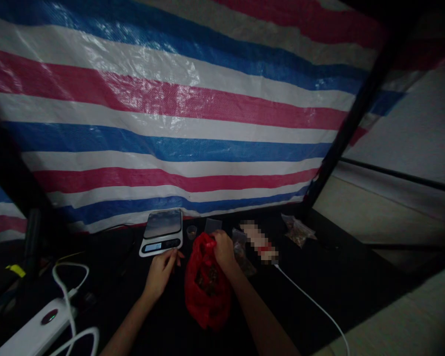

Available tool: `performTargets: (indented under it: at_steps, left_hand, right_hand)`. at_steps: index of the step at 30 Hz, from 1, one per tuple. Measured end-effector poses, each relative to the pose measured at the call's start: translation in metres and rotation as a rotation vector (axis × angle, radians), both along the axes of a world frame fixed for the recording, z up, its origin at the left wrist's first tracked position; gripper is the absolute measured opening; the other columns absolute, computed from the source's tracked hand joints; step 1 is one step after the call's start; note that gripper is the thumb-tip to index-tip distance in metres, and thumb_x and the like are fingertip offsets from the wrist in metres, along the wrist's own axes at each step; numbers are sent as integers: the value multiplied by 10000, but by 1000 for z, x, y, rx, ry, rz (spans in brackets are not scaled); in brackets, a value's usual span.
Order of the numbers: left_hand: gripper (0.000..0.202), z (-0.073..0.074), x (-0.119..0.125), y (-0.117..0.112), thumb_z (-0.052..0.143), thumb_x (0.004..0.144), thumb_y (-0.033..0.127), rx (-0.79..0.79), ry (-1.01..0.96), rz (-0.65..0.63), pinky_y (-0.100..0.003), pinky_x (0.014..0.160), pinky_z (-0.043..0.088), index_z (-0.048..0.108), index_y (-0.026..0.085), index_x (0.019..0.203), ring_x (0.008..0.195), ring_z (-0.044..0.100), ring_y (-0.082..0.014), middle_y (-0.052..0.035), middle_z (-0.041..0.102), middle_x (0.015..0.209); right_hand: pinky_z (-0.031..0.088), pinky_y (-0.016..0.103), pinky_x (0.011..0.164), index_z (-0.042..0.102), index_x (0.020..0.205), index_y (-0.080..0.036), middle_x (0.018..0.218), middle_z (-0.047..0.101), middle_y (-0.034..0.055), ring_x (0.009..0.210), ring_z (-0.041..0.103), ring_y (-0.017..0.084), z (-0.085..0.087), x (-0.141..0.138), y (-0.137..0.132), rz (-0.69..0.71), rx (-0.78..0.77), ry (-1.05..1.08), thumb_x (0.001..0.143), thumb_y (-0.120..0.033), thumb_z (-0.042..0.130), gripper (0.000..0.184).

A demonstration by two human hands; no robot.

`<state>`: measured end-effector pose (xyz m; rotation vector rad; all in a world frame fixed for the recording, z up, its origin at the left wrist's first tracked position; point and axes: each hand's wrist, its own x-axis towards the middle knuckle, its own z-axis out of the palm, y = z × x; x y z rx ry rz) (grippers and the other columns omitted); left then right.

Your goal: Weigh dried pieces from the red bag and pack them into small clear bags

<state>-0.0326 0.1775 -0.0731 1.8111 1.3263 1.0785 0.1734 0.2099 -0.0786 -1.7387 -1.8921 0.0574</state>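
Note:
A red plastic bag (195, 291) stands open on the black table, with small dark brown pieces (207, 279) inside; what they are I cannot make out. My right hand (224, 249) is closed on the bag's upper rim at its right side. Left of the bag, my left hand (161, 272) has its fingers pressed together, close to the front right corner of a white kitchen scale (161, 230). Whatever those fingers hold, if anything, is too small to name. The scale's display is lit, and its dark platform bears nothing. Behind the bag sits a small clear cup (192, 231).
Clear bags of brownish pieces lie to the right, one (243, 252) beside my right hand, another (298, 231) farther off. A blurred-out object (258, 241) trails a white cable (315, 301). A white power strip (37, 329) lies front left. Striped sheeting (193, 143) hangs behind.

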Motion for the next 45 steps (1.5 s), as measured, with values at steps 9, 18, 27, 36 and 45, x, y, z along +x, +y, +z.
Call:
performTargets:
  at_steps: [9,18,27,36,45]
  left_hand:
    - [262,0,-1,-9,385,836,362,219,166,112,-242,621,434,559,177,902,677,569,-155,-30,615,825]
    - [176,-6,-1,-4,380,853,326,438,518,122,-281,683,439,471,186,911,752,574,-170,-44,573,873]
    - [225,-7,-3,-1,389,843,331,506,725,130,-328,731,437,509,168,941,829,570,-211,-87,586,937]
    - [298,-19,-11,2,325,870,302,548,650,92,-355,780,440,582,174,948,870,596,-224,-90,644,948]
    - [328,-15,-11,0,345,859,380,473,596,86,-309,707,458,599,176,891,776,611,-204,-80,657,882]
  right_hand:
    - [472,268,680,594,872,-186,842,631,46,756,591,154,38,-23,-18,53,315,847,793,-231,480,146]
    - [499,260,653,608,775,-186,745,650,22,715,623,156,10,-77,-42,321,5,1058,755,-246,543,91]
    - [505,289,730,641,909,-206,886,675,35,808,631,169,10,-72,-36,379,-50,1068,792,-259,500,190]
    - [466,297,781,655,884,-232,886,670,16,842,608,168,13,-69,-35,407,42,880,737,-156,541,201]
    - [466,291,752,670,869,-233,850,691,19,788,628,171,13,-67,-36,482,30,787,732,-212,593,159]
